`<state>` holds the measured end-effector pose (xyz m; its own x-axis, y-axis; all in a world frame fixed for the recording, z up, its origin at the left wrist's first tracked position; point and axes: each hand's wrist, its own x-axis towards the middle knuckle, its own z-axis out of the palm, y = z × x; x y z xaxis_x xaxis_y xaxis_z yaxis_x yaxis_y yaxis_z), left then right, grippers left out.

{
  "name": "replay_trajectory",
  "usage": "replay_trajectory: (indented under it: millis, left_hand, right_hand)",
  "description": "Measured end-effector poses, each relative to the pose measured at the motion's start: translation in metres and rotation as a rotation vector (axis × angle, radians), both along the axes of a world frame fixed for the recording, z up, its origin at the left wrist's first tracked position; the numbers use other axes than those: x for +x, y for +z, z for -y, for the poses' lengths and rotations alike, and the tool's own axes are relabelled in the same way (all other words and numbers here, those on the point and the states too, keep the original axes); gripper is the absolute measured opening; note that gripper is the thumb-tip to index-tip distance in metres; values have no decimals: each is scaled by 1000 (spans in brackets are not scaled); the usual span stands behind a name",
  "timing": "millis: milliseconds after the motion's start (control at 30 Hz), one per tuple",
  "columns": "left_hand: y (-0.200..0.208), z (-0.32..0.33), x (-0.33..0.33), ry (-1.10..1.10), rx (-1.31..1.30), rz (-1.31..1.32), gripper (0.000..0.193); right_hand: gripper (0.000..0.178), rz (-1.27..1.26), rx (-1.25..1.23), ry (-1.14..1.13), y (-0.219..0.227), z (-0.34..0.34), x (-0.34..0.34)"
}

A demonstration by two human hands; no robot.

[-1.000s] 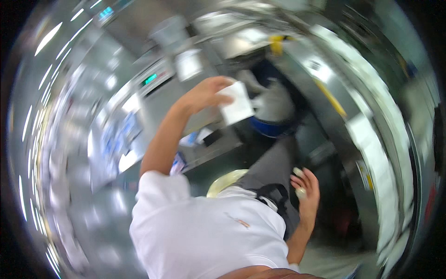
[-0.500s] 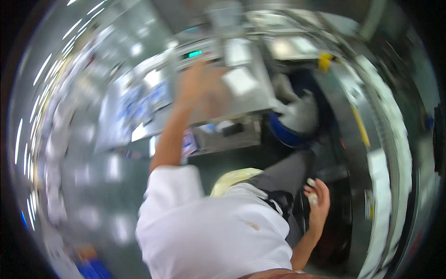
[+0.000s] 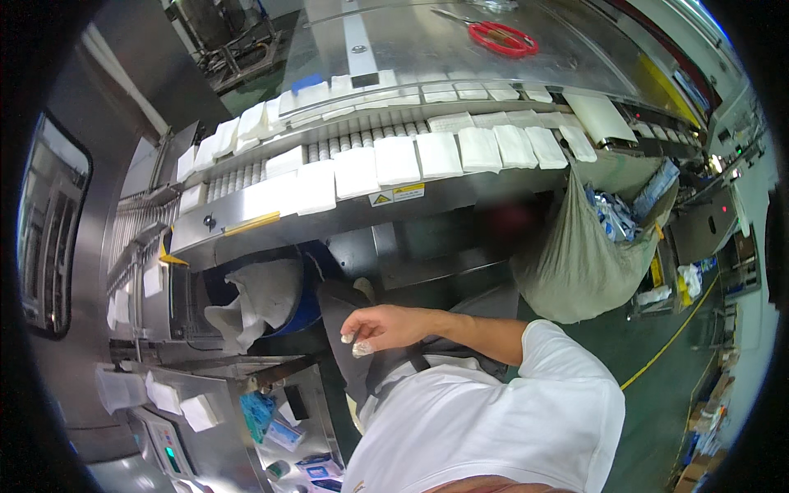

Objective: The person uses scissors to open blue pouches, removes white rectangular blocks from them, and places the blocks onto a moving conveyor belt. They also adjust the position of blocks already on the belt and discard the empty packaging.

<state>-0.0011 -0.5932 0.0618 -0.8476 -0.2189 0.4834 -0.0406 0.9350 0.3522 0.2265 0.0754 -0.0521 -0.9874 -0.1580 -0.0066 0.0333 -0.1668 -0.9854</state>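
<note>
My right hand (image 3: 386, 329) hangs in front of my grey trousers, holding nothing, with its fingers loosely bent and apart. Whitish coverings sit on the tips of two of its fingers. My left hand is out of the picture. Beyond the right hand, a row of white folded cloths or wipes (image 3: 397, 161) lies along the front edge of a steel conveyor (image 3: 246, 215). To the left of the hand stands a blue bin (image 3: 308, 300) with greyish-white sheet material (image 3: 267, 292) heaped in it.
A cloth sack (image 3: 575, 267) with blue-and-white wrappers hangs at the conveyor's right. Red-handled scissors (image 3: 503, 39) lie on the steel top behind. At lower left are a digital scale (image 3: 168, 448), white folded stacks (image 3: 200, 412) and an open drawer (image 3: 316, 403) of small packs.
My view has swung right from the scale table to the conveyor. The left arm, stretched over the scale before, has left the picture. My right hand now shows in front of my body.
</note>
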Motion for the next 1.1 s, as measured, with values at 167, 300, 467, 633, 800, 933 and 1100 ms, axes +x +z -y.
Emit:
replay_trajectory:
  millis: [167, 300, 467, 633, 800, 933, 1100]
  left_hand:
    - [0, -209, 59, -775, 336, 78, 74]
    - [30, -426, 132, -1131, 145, 391, 72]
    - [-9, -491, 138, -1526, -118, 181, 72]
    - [-35, -516, 149, -1651, -20, 117, 74]
    - [-35, -525, 154, -1637, 316, 369, 93]
    - [-48, -532, 140, -1620, 507, 535, 81]
    - [-55, -535, 122, -1627, 634, 929, 44]
  right_hand:
    - [39, 47, -113, 59, 24, 15, -3]
    - [33, 54, -296, -66, 49, 22, -8]
    - [24, 182, 149, -394, 82, -10, 31]
    - [24, 90, 285, -563, 67, -27, 62]
    - [16, -103, 633, -671, 69, -31, 67]
    - [11, -398, 1100, -613, 74, -22, 63]
    - [11, -443, 1296, -525, 105, -22, 65]
